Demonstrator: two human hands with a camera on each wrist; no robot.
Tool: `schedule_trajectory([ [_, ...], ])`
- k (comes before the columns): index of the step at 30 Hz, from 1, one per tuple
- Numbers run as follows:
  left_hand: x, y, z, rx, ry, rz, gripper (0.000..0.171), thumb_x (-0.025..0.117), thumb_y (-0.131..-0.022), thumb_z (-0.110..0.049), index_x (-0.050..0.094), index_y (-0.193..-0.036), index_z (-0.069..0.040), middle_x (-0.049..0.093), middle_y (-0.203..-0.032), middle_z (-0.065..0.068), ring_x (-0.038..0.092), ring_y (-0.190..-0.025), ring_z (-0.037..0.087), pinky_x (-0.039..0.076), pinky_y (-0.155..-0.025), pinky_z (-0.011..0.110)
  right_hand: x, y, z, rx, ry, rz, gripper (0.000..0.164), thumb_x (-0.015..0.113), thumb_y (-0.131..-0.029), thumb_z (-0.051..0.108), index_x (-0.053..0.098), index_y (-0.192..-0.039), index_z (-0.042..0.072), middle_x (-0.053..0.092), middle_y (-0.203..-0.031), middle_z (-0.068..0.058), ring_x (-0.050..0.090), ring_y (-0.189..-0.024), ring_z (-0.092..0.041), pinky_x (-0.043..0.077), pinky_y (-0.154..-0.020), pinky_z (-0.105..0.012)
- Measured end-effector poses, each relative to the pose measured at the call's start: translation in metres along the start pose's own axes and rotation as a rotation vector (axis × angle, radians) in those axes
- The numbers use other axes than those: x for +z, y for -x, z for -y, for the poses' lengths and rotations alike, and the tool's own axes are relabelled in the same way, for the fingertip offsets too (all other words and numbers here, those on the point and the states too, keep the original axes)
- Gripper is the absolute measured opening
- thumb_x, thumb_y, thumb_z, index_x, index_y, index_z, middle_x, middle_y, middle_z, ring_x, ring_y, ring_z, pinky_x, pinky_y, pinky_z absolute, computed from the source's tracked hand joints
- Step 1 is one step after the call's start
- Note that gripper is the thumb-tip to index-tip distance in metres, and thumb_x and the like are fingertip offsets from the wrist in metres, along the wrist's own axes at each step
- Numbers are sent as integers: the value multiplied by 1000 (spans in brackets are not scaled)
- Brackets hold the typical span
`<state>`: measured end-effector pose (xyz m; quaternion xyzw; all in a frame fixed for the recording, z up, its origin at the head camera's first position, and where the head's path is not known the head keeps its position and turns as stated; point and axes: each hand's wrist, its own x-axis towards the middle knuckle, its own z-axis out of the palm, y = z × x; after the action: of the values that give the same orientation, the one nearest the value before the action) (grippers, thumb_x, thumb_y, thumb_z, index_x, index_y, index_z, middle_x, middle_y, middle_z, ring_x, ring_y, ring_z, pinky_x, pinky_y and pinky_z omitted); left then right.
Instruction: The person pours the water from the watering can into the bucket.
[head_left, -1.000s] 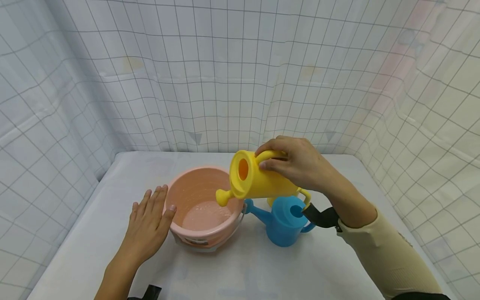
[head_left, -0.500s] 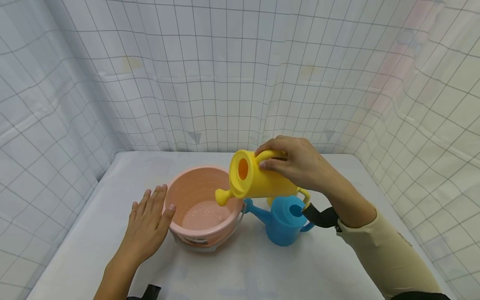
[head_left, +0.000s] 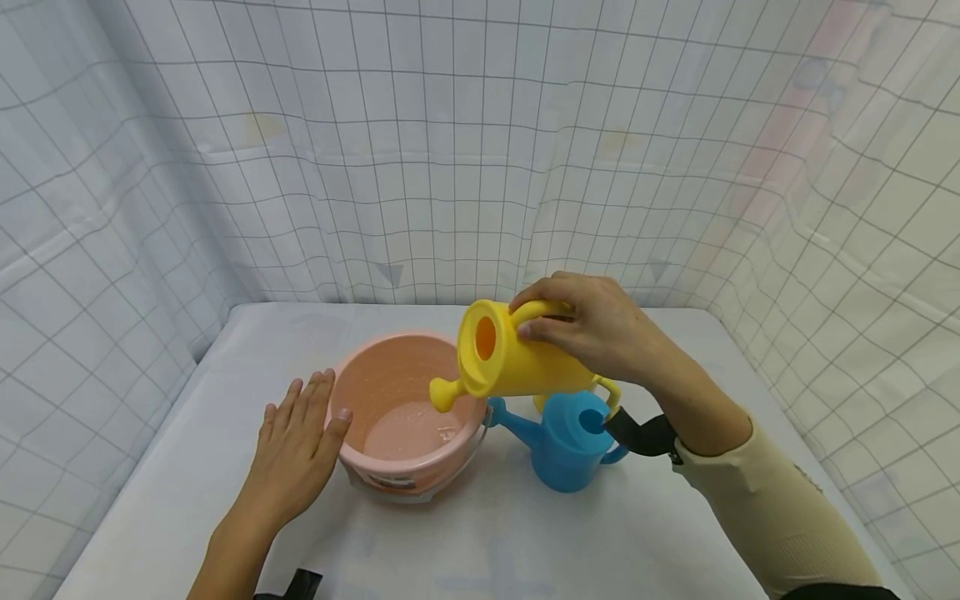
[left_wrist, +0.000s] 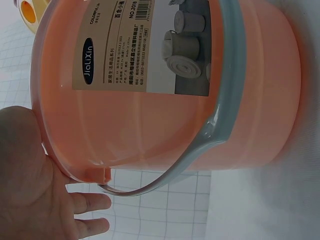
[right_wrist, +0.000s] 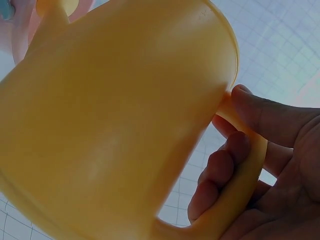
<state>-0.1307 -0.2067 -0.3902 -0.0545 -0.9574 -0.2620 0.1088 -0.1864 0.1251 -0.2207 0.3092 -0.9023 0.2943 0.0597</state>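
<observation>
My right hand (head_left: 592, 321) grips the handle of a yellow watering can (head_left: 543, 367), fingers curled through it with the thumb on top in the right wrist view. The can is tipped to the left, its spout over the right rim of a pink bucket (head_left: 360, 367). Water glints on the bucket's floor under the spout. My left hand (head_left: 300, 446) lies with straight fingers along the bucket's left rim. In the left wrist view, the bucket wall shows a label (left_wrist: 142, 47) and a grey handle (left_wrist: 215, 120) hanging down.
A blue watering can (head_left: 566, 446) stands on the white-covered table (head_left: 480, 542) right of the bucket, below the raised can. Behind it, yellow parts (head_left: 613, 390) of another thing show, mostly hidden. Gridded white curtain (head_left: 480, 167) encloses the back and sides.
Both hands and the tilted watering can stay almost still. The ripples and glints on the water in the bucket shift, now a small bright patch under the spout.
</observation>
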Motion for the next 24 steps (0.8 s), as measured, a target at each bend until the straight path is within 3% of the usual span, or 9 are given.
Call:
schedule_trajectory([
  [13,0,-1,2,3,4,10,61,29,-102,-44,13,-153,-15,20,-156,21,6,-146,42,0,-111,67,1,1,-3,27,-3,-13,22,68,-87,23,68,-108,19,67,-105,3,56,-92,-15,51,-79,-31],
  [24,0,-3,3,1,4,10,61,29,-102,-44,12,-153,-16,19,-156,21,5,-146,41,-2,-112,66,1,6,-10,29,-61,-90,19,67,-88,23,68,-107,19,67,-107,4,57,-92,-15,51,-80,-33],
])
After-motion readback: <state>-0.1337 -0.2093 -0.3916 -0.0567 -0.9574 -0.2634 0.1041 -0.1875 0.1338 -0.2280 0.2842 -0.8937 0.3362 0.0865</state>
